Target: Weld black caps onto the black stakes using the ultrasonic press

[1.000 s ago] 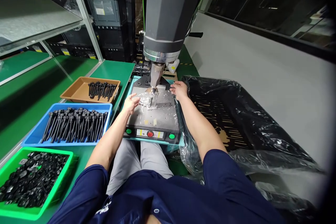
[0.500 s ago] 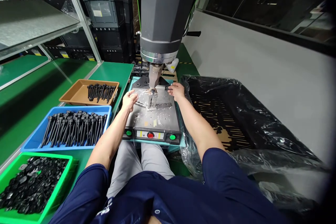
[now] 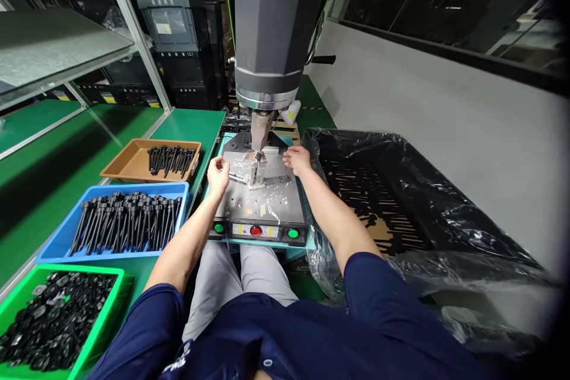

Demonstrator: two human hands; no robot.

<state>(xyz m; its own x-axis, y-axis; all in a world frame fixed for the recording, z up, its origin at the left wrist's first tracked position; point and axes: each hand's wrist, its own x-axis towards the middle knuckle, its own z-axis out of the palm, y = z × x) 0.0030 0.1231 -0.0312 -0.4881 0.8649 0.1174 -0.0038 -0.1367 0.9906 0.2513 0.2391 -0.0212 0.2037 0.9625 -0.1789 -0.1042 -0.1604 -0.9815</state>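
Observation:
My left hand (image 3: 218, 176) is at the left edge of a grey metal work plate (image 3: 240, 205), its fingers curled in towards the thumb. Whatever it may hold is too small to make out. On the other side, my right hand (image 3: 297, 160) hovers by the plate's right edge with fingers bent and close together; any thing between them is hidden. Between the hands stands a small metal fixture (image 3: 257, 173) with a dark part at its top. The metal tool head (image 3: 260, 129) of a large dark grey machine (image 3: 269, 24) points down just over it.
On the left stand a brown tray (image 3: 127, 157) and a blue tray (image 3: 84, 193) of black screw-like parts, and a green tray (image 3: 100, 332) of small black pieces. A plastic-lined bin (image 3: 427, 190) is at right. Green buttons (image 3: 293, 233) and a red button (image 3: 255, 231) line the machine's front.
My left hand has shifted slightly down and its fingers have curled in. The right hand has moved only a little; a small dark thing seen at its fingertips no longer shows.

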